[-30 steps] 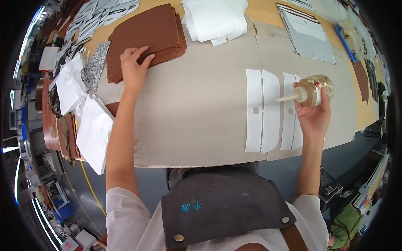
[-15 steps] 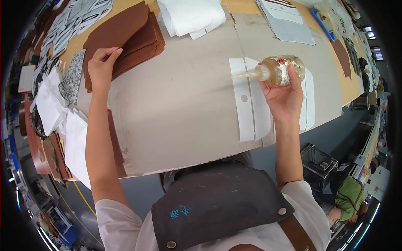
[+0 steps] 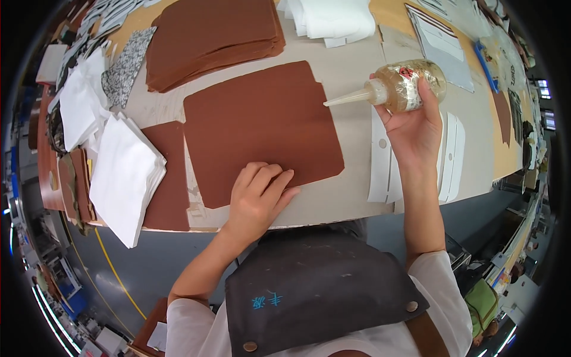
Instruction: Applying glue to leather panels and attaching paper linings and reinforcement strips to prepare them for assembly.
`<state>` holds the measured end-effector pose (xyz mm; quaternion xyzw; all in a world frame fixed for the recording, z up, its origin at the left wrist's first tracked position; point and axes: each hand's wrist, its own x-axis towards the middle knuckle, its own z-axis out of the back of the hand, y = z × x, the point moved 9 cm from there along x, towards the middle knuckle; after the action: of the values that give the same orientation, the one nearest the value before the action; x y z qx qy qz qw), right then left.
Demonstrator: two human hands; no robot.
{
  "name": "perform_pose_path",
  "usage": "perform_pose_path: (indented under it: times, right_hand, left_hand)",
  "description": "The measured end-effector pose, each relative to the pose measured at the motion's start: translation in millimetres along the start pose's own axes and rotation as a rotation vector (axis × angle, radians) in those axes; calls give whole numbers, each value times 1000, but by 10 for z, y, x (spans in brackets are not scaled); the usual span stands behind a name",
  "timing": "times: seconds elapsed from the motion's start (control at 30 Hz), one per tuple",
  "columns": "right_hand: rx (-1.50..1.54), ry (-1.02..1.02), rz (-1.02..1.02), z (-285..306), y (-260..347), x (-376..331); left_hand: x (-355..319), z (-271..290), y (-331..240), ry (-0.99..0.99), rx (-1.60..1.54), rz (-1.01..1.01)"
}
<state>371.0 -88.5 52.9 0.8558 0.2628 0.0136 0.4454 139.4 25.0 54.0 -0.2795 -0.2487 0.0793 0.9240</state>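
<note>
A brown sheet with cut corners lies flat in front of me. My left hand rests on its near edge, fingers bent over the surface and thumb apart from them, beyond the edge. In my right hand is a clear squeeze bottle of yellowish liquid. The bottle is tilted on its side, and its long thin nozzle points left, with the tip over or close to the sheet's right edge. Behind the sheet stands a stack of brown sheets.
White strips with slots lie under and beside my right forearm. White cloth-like pieces and another brown piece are at the left. Folded white material and a flat grey-white packet lie at the back.
A brown sheet now lies in front of me, away from the stack. My left hand has come from the stack to its near edge. The bottle has shifted slightly right, and the view has shifted left.
</note>
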Motion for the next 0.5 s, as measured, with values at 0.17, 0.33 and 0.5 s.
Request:
perform_pose_path:
  times: [0.17, 0.33, 0.5]
  right_hand:
    - [-77, 136, -66, -505, -321, 94]
    - [-56, 328, -207, -1086, -828, 161]
    - [-275, 404, -152, -1399, -1301, 220]
  left_hand:
    - [-213, 296, 452, -2, 281, 224]
    - [-416, 277, 440, 97, 159, 322]
    - [-635, 433, 485, 21, 206, 366]
